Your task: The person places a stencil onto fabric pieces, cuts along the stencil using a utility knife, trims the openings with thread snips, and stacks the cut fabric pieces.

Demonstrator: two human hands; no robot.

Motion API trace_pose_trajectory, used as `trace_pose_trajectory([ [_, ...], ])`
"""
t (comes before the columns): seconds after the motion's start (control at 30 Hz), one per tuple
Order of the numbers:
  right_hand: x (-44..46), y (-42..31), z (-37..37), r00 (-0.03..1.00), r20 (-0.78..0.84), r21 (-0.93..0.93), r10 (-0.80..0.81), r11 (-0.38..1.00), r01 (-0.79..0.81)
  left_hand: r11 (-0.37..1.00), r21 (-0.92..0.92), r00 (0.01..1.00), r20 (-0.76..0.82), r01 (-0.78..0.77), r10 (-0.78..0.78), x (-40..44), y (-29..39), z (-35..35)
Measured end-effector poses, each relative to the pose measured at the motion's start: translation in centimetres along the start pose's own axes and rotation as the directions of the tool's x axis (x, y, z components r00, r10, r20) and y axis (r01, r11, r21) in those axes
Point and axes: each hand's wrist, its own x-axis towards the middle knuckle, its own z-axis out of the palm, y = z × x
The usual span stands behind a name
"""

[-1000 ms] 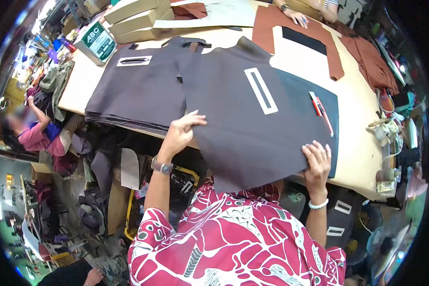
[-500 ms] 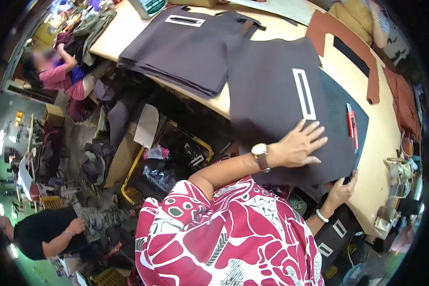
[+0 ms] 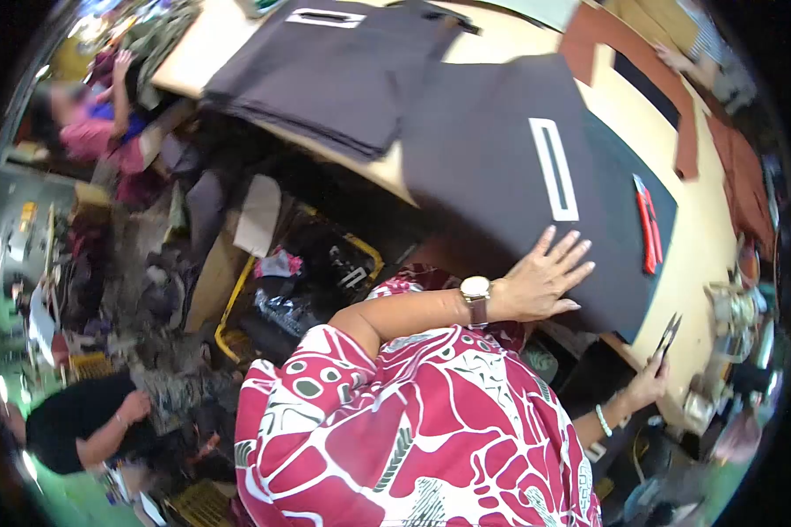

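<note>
My left hand [image 3: 543, 279], with a watch at the wrist, lies flat with fingers spread on a dark grey-brown fabric panel [image 3: 492, 149]. Just beyond its fingertips is a white, narrow rectangular frame [image 3: 554, 171] on the panel. Off the panel's right corner, my right hand [image 3: 649, 382] wears a pale bead bracelet and grips dark thread snips [image 3: 670, 335], their two points apart and facing away from me. A red utility knife [image 3: 649, 227] rests on the dark green mat [image 3: 628, 167] beside the panel.
Farther left on the table [image 3: 180, 66] is a stack of dark panels [image 3: 316, 79] with another white frame. Rust-coloured cut pieces [image 3: 687, 145] lie at the right. Below the edge stands a yellow-rimmed crate [image 3: 228, 321]. Other people are at left and far right.
My right hand has moved from the panel's corner out to the right, and the thread snips now show in it. The left hand remains flat on the panel. The whole view has shifted slightly.
</note>
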Motion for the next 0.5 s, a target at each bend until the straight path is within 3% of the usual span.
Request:
trace_pose_trajectory([
  [0.03,-0.8,-2.6,-0.3,0.994,-0.106,-0.097,-0.024,0.995,0.014,1.0,-0.016,1.0,0.006,0.01,-0.01,0.2,0.3,0.1],
  [0.07,-2.1,-6.0,0.2,0.982,-0.166,0.016,-0.093,0.995,0.097,1.0,-0.023,1.0,0.014,0.02,-0.019,0.3,0.5,0.0],
  [0.1,-2.8,-7.8,1.3,0.99,-0.139,0.325,0.01,0.945,0.036,0.999,-0.034,1.0,0.022,0.022,-0.021,0.6,0.6,-0.1],
  [0.17,-5.9,-13.0,3.4,0.993,-0.01,0.398,-0.114,0.911,0.109,0.999,-0.028,0.999,0.043,0.017,-0.016,0.9,0.8,0.0],
  [0.2,-7.2,-15.8,4.2,0.962,0.081,0.27,-0.261,0.935,0.231,0.999,-0.031,0.999,0.042,0.019,-0.018,1.1,1.0,-0.4],
  [0.27,-8.2,-16.5,6.1,0.884,0.187,0.254,-0.429,0.89,0.379,1.0,0.002,0.995,0.096,-0.005,0.005,1.2,1.0,-0.5],
  [0.3,-8.3,-15.9,7.0,0.87,0.189,0.267,-0.455,0.877,0.4,0.999,0.041,0.991,0.132,-0.012,0.007,1.1,0.9,-0.4],
  [0.43,-6.4,-11.8,7.6,0.903,0.046,-0.023,-0.427,0.903,0.428,0.997,-0.075,0.995,0.095,-0.015,0.022,1.1,1.5,-1.1],
  [0.5,-5.0,-10.3,7.0,0.913,0.06,-0.167,-0.404,0.897,0.409,0.988,-0.153,0.996,0.092,0.008,0.006,1.2,1.2,-1.6],
])
